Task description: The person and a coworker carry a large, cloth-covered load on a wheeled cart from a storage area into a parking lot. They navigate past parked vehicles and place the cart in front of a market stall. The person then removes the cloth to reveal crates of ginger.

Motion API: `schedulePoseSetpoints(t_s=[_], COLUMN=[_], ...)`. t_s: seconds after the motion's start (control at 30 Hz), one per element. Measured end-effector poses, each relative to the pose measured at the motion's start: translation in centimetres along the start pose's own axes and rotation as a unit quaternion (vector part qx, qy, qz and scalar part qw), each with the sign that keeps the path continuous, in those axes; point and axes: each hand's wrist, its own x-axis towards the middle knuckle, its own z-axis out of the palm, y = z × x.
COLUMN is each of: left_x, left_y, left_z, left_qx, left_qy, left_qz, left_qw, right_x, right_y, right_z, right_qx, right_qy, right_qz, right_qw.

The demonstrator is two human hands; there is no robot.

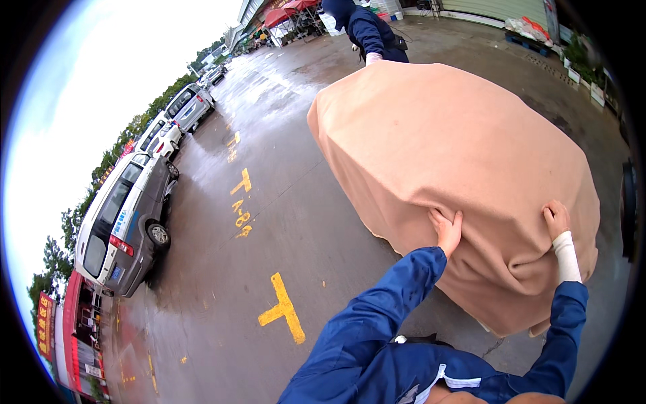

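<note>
A large, pale-brown soft fabric cover (444,148) drapes over a bulky hidden load above wet grey pavement (215,310). On its creased near side, the left hand (447,230) lies with thumb and fingers parted and the right hand (558,219) curls inward; whether either grips cannot be told. Beyond stands a person in dark-blue clothing (372,32).

The blue jacket (431,357) has 2 long sleeves (363,303), a white zip (463,382) and a pale right cuff (567,257).
</note>
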Motion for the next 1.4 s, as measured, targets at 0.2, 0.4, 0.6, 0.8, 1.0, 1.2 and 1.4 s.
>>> schedulePoseSetpoints(t_s=[0.2,0.4,0.6,0.8,1.0,1.2,1.4], left_x=[8.7,18.8,21.2,21.8,22.8,29.8,44.0], left_y=[-2.1,-3.2,-2.0,-4.3,-11.7,-19.9,-18.7], left_z=[-3.8,-8.7,-11.3,-15.5,-20.2,-29.3,-34.4], left_qx=[-0.030,-0.045,0.007,0.005,0.042,-0.052,-0.047], left_qy=[0.019,0.030,0.112,0.089,0.052,0.092,0.057], left_qz=[0.033,0.039,0.016,-0.020,-0.051,-0.237,-0.165], left_qw=[0.999,0.998,0.994,0.996,0.996,0.966,0.984], right_x=[5.8,13.2,20.7,28.7,38.4,48.5,59.3], right_y=[-5.2,-9.5,-15.3,-21.1,-26.6,-31.9,-35.6], right_z=[5.6,13.2,20.3,28.8,36.0,44.1,54.6], right_qx=[0.007,0.006,-0.004,-0.021,-0.034,-0.043,-0.032], right_qy=[0.009,0.019,0.010,-0.005,-0.021,-0.019,-0.007], right_qz=[0.004,-0.028,-0.032,-0.059,-0.050,-0.012,0.008], right_qw=[1.000,0.999,0.999,0.998,0.998,0.999,0.999])
